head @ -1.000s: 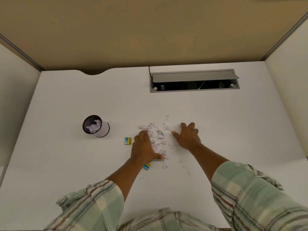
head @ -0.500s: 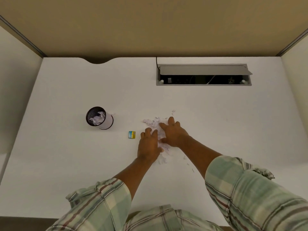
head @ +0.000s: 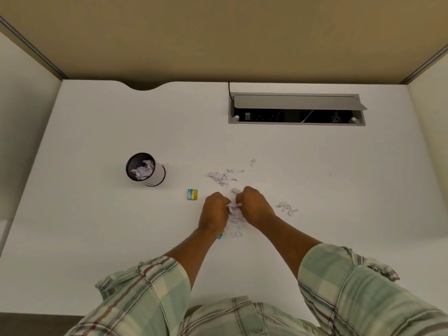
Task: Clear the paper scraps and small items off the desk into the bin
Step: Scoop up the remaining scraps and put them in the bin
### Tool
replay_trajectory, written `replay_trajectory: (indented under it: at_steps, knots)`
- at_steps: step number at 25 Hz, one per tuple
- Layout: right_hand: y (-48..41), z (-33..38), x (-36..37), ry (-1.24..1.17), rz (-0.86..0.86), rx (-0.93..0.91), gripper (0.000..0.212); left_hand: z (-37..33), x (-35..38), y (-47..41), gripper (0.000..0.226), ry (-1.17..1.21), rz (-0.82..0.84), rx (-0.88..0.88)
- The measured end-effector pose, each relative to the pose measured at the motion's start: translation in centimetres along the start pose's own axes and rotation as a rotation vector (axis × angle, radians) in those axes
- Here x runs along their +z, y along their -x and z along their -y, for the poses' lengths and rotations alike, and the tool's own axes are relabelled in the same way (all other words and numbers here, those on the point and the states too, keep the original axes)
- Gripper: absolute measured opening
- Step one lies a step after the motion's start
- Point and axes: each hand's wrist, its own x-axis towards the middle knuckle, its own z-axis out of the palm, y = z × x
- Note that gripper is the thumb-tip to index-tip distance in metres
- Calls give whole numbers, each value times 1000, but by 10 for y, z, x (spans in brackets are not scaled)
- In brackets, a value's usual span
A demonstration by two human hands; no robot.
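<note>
My left hand (head: pixel 215 210) and my right hand (head: pixel 254 206) are curled into fists side by side on the white desk (head: pixel 97 226), pinching a clump of paper scraps (head: pixel 234 220) between them. More scraps lie beyond the hands (head: pixel 223 177) and to the right (head: pixel 286 207). A small yellow and blue item (head: pixel 192 194) lies left of my left hand. A second one (head: pixel 221 235) peeks out beside my left wrist. The small black mesh bin (head: pixel 145 169) stands to the left with crumpled paper inside.
An open grey cable tray (head: pixel 295 109) is set into the desk at the back right, a black cable entering at its left corner. Beige partition walls close in the back and both sides. A curved notch cuts the desk's back edge at the left.
Both hands went from flat and spread over the scraps to closed fists drawn together and toward me, gathering scraps. Some scraps stayed behind beyond the hands and to the right.
</note>
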Motion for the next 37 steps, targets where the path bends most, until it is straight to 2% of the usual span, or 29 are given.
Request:
replay_trajectory:
  at_steps: [3,9,12,17,21,25,32,34,37]
  knots:
    - [0,2,-7,-112,-11,135,14,2,-6,2,11,31,-5,-16]
    - [2,16,-30,-508,-145,276,8,6,-42,9,8,163,-118,6]
    - [-1,44,-45,-669,-174,274,17,16,-77,10,10,268,-188,-29]
    - [-23,115,-63,-778,-201,162,8,44,-145,6,10,370,-299,-75]
    - [-54,183,-70,-745,-156,55,9,75,-199,3,25,209,-386,-97]
    - [-85,237,-68,-584,-163,-63,2,92,-234,-10,16,179,-432,-149]
    - [-122,274,-54,-322,-55,-60,16,111,-255,-39,25,146,-278,-251]
    - [-126,276,-54,-261,-50,-75,11,117,-263,-45,21,147,-237,-258]
    - [-125,276,-55,-221,-56,-122,16,122,-273,-47,14,180,-194,-273]
